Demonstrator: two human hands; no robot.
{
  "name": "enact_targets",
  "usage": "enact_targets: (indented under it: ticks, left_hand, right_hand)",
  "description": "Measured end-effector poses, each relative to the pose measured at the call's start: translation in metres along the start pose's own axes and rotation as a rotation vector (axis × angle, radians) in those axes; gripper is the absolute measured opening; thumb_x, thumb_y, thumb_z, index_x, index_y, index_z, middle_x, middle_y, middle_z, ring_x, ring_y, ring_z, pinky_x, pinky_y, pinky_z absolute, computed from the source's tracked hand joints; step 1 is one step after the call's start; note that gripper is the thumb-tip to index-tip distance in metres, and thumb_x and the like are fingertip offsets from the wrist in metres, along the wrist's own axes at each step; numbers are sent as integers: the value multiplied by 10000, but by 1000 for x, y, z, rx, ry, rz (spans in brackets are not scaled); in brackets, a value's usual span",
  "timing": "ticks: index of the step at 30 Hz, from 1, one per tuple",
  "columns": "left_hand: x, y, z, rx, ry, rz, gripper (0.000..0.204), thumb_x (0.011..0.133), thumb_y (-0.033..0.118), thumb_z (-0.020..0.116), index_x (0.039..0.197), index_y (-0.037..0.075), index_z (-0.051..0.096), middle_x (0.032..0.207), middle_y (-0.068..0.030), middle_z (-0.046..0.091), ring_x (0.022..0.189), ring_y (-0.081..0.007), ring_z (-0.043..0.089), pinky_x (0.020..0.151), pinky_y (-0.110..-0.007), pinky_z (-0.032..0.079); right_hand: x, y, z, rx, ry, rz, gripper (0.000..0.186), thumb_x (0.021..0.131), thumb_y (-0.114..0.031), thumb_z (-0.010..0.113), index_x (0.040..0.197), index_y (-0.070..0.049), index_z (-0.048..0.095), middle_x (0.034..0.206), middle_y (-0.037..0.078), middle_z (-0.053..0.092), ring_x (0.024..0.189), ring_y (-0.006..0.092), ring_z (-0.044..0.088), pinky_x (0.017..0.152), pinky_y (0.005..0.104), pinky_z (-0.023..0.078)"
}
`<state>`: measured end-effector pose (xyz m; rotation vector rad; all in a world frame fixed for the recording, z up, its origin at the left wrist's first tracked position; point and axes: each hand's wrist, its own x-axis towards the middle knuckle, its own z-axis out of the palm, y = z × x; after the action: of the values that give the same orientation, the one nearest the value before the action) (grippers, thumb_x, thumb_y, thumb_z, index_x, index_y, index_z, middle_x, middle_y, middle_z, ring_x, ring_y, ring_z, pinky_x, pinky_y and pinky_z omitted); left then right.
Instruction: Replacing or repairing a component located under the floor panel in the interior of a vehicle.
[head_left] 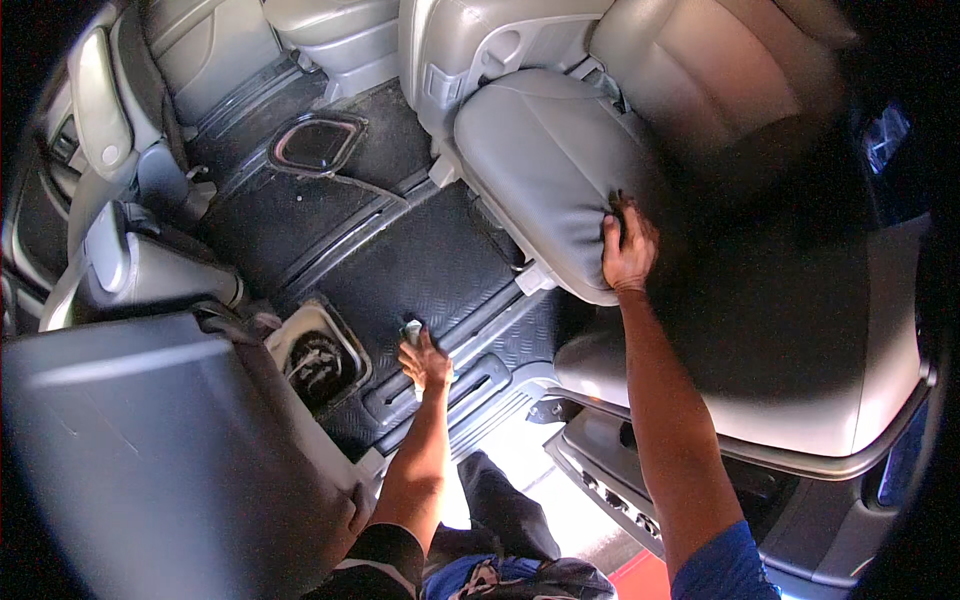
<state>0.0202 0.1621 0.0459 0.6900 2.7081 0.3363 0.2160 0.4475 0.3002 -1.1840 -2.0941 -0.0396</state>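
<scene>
- Well to the left of both hands, beyond the near seat, a pale armrest (pixel 100 105) stands tilted upward beside a grey seat.
- Left of the left hand and nearer the person, the smooth grey back of the near seat (pixel 150 420) fills the corner; 2 thin, light scratches run down it.
- Just left of the left hand, close to that seat, is a beige tub (pixel 296 326) with rounded corners. Its inside is dark, with pale swirling streaks; what they are cannot be told.
- Ahead of the left hand and a little to its left, well apart from it, a dark, shiny panel (pixel 315 147) in a rounded, 4-sided frame lies on the floor.
- The left hand (pixel 428 365) is closed around a pale cloth-like piece (pixel 412 331), which shows past the fingers at the far side; the hand is low over the black ribbed floor mat (pixel 430 245), beside a long rail.
- Between the arms, nearer the person than either hand, are a leg in dark trousers (pixel 505 505) and brightly lit ground.
- Right of the left hand and under the right hand is a grey seat cushion (pixel 540 150), creased beside the fingers.
- The right hand (pixel 630 250) is open on the cushion's near end, thumb apart from the fingers; the fingertips are partly in shadow.
- Right of the right hand, a broad seat (pixel 820 350) lies half in deep shade.
</scene>
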Motion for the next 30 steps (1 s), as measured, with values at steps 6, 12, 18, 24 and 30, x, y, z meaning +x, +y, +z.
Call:
enact_targets:
  ticks: [6,12,18,24,30]
  left_hand:
    - [-23,-42,-29,-200,-30,82,572,775,130,727,1322,204,578,1237,-190,490,1121,-419,536,964,-524,482]
    - [-136,-53,-64,-562,-153,74,443,770,99,695,1208,146,645,1072,-178,567,985,-345,603,889,-465,505]
    - [-246,-91,-166,-539,-512,480,444,788,84,682,1225,151,640,1189,-169,608,1090,-397,605,943,-470,497]
    - [-305,-189,-271,-547,-815,267,442,772,94,702,1212,125,670,1138,-141,630,1027,-342,624,902,-418,511]
    - [-349,-266,-363,-467,-650,350,368,743,-23,667,1098,62,714,1139,-156,683,1008,-342,621,906,-383,498]
  right_hand:
    - [-2,3,-3,-29,33,45,404,957,-340,587,1158,2,665,1164,266,676,1070,458,621,974,523,438]
    - [-7,12,-17,-92,-32,202,472,932,-372,604,1231,-14,676,1170,279,680,1095,469,637,987,511,487]
    - [-40,-6,-45,178,56,527,444,918,-268,608,1288,-26,646,1174,297,675,1059,463,664,965,496,514]
    - [-192,-116,-94,542,-74,274,407,950,-247,604,1314,-67,625,1339,184,631,1403,390,412,1120,510,387]
    - [-382,-133,-171,379,-1310,486,306,958,-405,652,1102,-141,711,1010,80,736,995,195,696,834,383,559]
